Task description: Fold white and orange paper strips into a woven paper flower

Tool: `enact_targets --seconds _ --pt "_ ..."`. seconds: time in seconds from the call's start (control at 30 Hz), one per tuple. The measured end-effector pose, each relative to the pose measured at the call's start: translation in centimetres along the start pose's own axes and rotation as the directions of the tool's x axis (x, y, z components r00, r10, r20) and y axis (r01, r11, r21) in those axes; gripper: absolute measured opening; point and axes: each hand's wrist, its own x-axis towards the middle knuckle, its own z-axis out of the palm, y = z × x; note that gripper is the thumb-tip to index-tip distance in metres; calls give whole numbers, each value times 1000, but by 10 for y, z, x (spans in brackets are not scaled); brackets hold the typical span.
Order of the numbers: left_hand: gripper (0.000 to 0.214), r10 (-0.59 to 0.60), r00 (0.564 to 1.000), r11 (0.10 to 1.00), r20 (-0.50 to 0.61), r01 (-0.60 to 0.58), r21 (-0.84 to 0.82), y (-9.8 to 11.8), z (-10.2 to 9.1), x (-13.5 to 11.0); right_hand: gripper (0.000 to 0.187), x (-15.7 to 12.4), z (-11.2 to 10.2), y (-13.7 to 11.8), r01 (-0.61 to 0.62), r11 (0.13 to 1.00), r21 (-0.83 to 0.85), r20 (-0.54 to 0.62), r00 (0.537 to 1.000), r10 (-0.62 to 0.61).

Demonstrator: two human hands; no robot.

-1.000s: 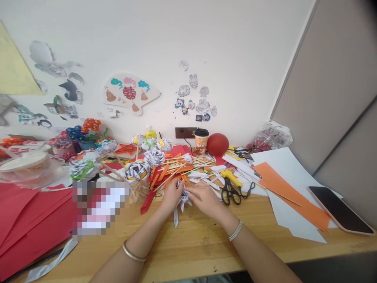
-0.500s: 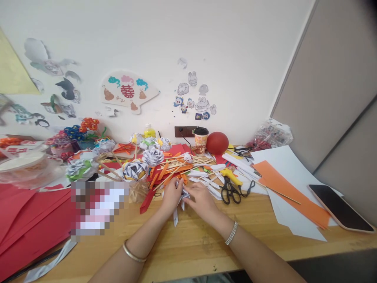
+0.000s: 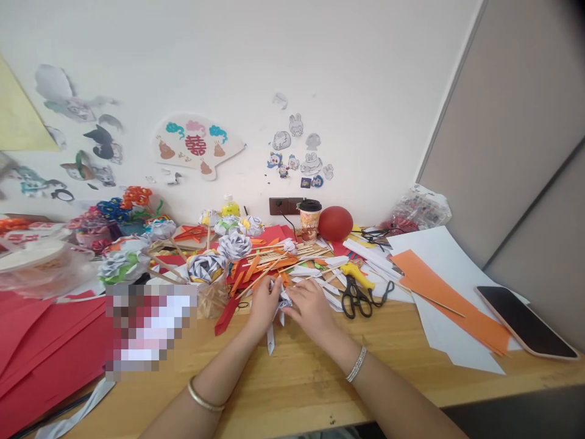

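My left hand (image 3: 262, 305) and my right hand (image 3: 311, 308) meet over a small folded piece of white patterned paper (image 3: 283, 303) above the wooden desk (image 3: 297, 378). Both hands pinch it with curled fingers. A loose white strip (image 3: 271, 337) of it hangs down between my wrists. Just behind the hands lies a heap of wooden sticks (image 3: 274, 256) and orange and white paper strips. Finished paper flowers (image 3: 234, 245) on sticks stand to the left of that heap.
Black scissors (image 3: 359, 299) and a yellow tool (image 3: 358, 274) lie right of my hands. Orange paper (image 3: 450, 302) on white sheets and a phone (image 3: 525, 323) sit far right. Red paper sheets (image 3: 41, 353) cover the left. A paper cup (image 3: 310, 222) and red ball (image 3: 335, 223) stand by the wall.
The hands stay on the folded paper, shifting only slightly as they work it. The view has drifted a little, moving everything slightly to the left.
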Motion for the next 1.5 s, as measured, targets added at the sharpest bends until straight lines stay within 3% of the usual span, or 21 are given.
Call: enact_targets --seconds 0.13,0.23,0.33,0.5,0.63,0.73,0.87,0.97,1.07,1.13,1.3,1.5 --pt "28 -45 997 986 59 54 -156 3 -4 2 52 1 -8 4 0 998 71 18 1000 -1" --pt "33 -114 978 928 174 168 -333 4 -5 3 47 2 -14 8 -21 990 142 28 999 17" --pt "35 -145 954 884 263 244 -399 4 -4 3 38 2 -15 8 -46 983 179 -5 999 48" --pt "34 -99 958 915 268 194 -353 4 -4 2 34 2 -14 5 -78 973 219 -32 996 87" --pt "33 -26 942 963 334 114 -245 11 -8 1 29 3 -18 8 -130 952 278 -6 991 137" --pt "29 46 927 984 372 21 -174 14 -10 0 20 3 -15 14 -235 912 337 26 970 240" --pt "26 79 913 976 400 12 -219 13 -10 -1 18 3 -7 20 -366 853 371 37 924 380" --pt "25 107 898 981 427 -25 -192 13 -10 -1 24 3 -4 21 -359 857 370 -24 918 395" --pt "22 138 899 985 415 -81 -152 15 -10 -2 25 3 -4 20 -275 878 392 -42 948 315" --pt "22 142 913 984 383 -87 -157 16 -9 -3 22 3 -3 19 -281 886 370 -44 947 318" --pt "21 106 936 982 335 -45 -183 12 -5 -5 24 4 0 20 -285 906 313 -80 943 324" --pt "20 17 968 987 251 24 -158 11 -2 -6 21 3 4 20 -299 878 374 -100 928 359"
